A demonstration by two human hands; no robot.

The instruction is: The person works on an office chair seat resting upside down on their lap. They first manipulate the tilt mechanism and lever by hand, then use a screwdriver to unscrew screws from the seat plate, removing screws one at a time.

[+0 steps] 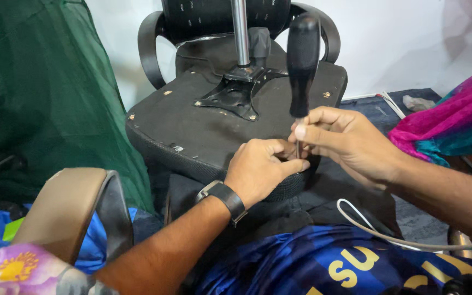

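An office chair lies upside down in front of me, its black seat underside [192, 120] facing up with a metal mounting plate [235, 94] and a chrome post [241, 33] rising from it. My right hand [350, 145] pinches the thin metal shaft of a screwdriver just below its black handle [302, 60], which stands upright. The tip meets the near edge of the seat. My left hand [260, 168], with a black watch on the wrist, rests fingers curled against the seat edge right beside the tip.
A green cloth [45, 98] hangs at the left. A tan and black armrest [72, 210] lies at lower left. Pink and teal fabric [454, 120] is at the right. A white cord [378, 232] loops over dark cloth near my lap.
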